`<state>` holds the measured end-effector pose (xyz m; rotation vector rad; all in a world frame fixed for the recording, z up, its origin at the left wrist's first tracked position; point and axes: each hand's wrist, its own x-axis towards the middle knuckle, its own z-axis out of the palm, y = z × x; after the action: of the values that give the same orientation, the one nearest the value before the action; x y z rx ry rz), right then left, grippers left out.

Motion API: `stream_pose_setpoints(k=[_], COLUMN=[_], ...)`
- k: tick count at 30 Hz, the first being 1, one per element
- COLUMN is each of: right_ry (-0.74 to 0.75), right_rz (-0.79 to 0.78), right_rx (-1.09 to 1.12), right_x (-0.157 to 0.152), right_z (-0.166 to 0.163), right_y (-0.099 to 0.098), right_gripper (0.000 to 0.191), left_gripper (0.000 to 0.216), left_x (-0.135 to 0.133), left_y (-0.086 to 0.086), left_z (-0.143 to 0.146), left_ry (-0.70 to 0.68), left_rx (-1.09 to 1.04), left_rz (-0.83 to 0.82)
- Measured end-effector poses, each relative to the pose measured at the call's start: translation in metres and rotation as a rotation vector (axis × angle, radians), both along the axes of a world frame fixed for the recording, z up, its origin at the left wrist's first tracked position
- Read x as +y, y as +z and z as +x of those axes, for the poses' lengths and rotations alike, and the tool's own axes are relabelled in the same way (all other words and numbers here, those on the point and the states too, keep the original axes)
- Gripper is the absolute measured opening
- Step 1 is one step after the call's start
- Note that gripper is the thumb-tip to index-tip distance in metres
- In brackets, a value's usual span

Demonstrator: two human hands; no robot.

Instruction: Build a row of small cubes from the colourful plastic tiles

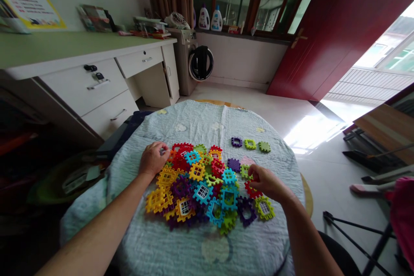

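A heap of square, notched plastic building blocks lies on the cloth in red, orange, yellow, blue, purple and green, many with window grids. My left hand (154, 159) rests at the heap's far left edge beside the red blocks (181, 160). Its fingers are curled, and a small greyish bit shows at the fingertips, too small to name. At the heap's right side my right hand (265, 182) has its thumb and fingers bent together on a red block (251, 190). A green block (245, 171) is just beyond those fingertips, and a lime window block (264, 208) lies below the hand.
Set apart at the back right, a purple frame block (236, 142), a lime window block (250, 144) and a green block (264, 146) form a row. The round table has a pale blue cloth (155, 241). A white desk (93, 75) stands left, a red door (310, 43) right.
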<state>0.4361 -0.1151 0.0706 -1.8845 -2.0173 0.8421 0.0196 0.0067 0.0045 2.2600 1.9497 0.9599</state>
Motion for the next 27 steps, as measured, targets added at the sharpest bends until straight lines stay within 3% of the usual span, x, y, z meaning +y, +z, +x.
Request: stream_pose_setpoints(k=[3, 6, 8, 12, 19, 22, 25, 27], right_ry=[-0.11, -0.261, -0.244, -0.062, -0.185, -0.045, 0.106, 0.142], right_rz=[0.108, 0.408, 0.484, 0.325, 0.422, 0.417, 0.405, 0.386], right_rx=[0.101, -0.008, -0.062, 0.032, 0.155, 0.118, 0.062, 0.036], right_x=[0.006, 0.012, 0.016, 0.019, 0.018, 0.016, 0.014, 0.015], right_z=[0.005, 0.0, -0.008, -0.022, -0.03, -0.054, -0.081, -0.091], right_y=[0.005, 0.002, -0.004, -0.012, -0.002, -0.001, -0.004, -0.006], right_gripper=[0.004, 0.003, 0.004, 0.008, 0.014, 0.015, 0.033, 0.028], left_gripper=[0.015, 0.015, 0.015, 0.015, 0.016, 0.016, 0.015, 0.015], left_x=[0.001, 0.001, 0.001, 0.002, 0.0, -0.001, -0.001, -0.001], left_y=[-0.001, -0.002, -0.002, -0.003, -0.001, 0.0, 0.001, 0.001], left_z=[-0.001, -0.001, -0.002, -0.002, 0.0, 0.0, 0.0, 0.0], left_ry=[-0.002, -0.007, -0.008, -0.007, 0.007, 0.006, 0.002, 0.002], left_rx=[0.003, 0.002, 0.0, -0.003, -0.006, -0.004, -0.004, -0.01], left_rz=[-0.004, -0.006, -0.008, -0.012, -0.007, -0.003, -0.002, -0.003])
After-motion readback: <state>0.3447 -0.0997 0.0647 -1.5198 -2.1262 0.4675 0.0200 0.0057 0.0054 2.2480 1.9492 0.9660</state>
